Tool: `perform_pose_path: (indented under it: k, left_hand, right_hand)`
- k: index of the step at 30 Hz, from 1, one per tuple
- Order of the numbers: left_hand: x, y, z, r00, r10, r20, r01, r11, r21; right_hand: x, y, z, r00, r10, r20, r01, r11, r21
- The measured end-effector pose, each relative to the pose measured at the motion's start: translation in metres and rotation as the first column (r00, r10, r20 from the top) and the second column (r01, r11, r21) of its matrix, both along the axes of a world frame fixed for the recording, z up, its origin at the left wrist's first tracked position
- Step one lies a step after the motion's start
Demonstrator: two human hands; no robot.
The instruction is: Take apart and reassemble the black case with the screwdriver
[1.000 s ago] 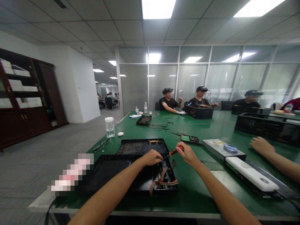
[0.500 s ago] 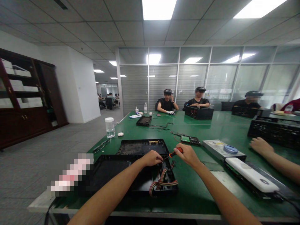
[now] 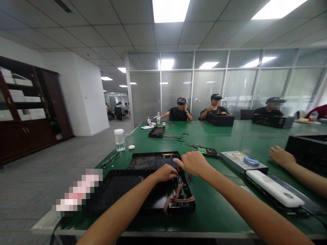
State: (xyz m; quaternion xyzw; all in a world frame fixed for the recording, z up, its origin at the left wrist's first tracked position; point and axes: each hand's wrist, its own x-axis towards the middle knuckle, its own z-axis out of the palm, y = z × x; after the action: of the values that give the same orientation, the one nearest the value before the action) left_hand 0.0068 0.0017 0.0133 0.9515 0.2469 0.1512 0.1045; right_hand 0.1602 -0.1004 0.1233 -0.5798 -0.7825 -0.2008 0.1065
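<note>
A shallow black casing (image 3: 122, 185) lies on the table in front of me. My left hand (image 3: 166, 173) is closed in a pinch at its far right corner; what the fingertips hold is hidden. Just right of it, my right hand (image 3: 194, 163) grips a screwdriver (image 3: 180, 168), of which only a bit of red-orange handle shows below the fist. The shaft and tip cannot be made out. Striped multicoloured ribbon cable (image 3: 176, 201) spills over the casing's near right corner. Behind the casing lies a second black panel (image 3: 146, 160) with a brass-coloured part.
Left are tweezers (image 3: 111, 160), a clear jar (image 3: 119, 140) and a white disc (image 3: 131, 147). To the right lie a circuit board (image 3: 208, 152), a metal drive box (image 3: 237, 160) and a white device (image 3: 274, 189). Another person's arm (image 3: 283, 157) reaches in; people sit across the green table.
My right hand has moved left and tipped over, turning the screwdriver more upright over the casing's corner. My left hand stays put. The neighbour's black box has shifted right.
</note>
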Motion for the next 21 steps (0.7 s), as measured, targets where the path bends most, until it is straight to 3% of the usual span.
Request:
perform_pose_path:
  k: [4, 7, 9, 15, 18, 21]
  left_hand:
    - [0.000, 0.000, 0.000, 1.000, 0.007, -0.006, -0.007, 1.000, 0.001]
    - [-0.001, -0.001, 0.001, 1.000, 0.014, -0.011, -0.015, 1.000, -0.005]
    - [-0.001, -0.001, 0.001, 1.000, 0.018, -0.010, -0.018, 1.000, -0.008]
    - [-0.002, -0.002, 0.003, 1.000, 0.010, -0.010, -0.010, 1.000, -0.012]
    - [-0.002, -0.002, 0.004, 1.000, 0.009, -0.017, -0.009, 1.000, -0.017]
    - [-0.003, -0.004, 0.005, 1.000, -0.001, -0.006, 0.001, 1.000, -0.011]
  right_hand:
    - [-0.013, 0.009, 0.009, 0.998, 0.063, 0.012, -0.063, 0.997, -0.033]
    - [-0.016, 0.011, 0.012, 0.999, 0.027, 0.042, -0.026, 0.999, -0.030]
    - [-0.015, 0.013, 0.012, 0.999, -0.006, 0.035, 0.007, 1.000, -0.027]
    - [0.000, 0.020, 0.009, 0.998, 0.059, 0.012, -0.059, 0.998, -0.016]
    - [0.013, 0.029, -0.001, 0.993, 0.067, -0.097, -0.064, 0.997, 0.034]
    - [0.035, 0.041, -0.027, 0.909, 0.224, -0.352, -0.204, 0.974, 0.094]
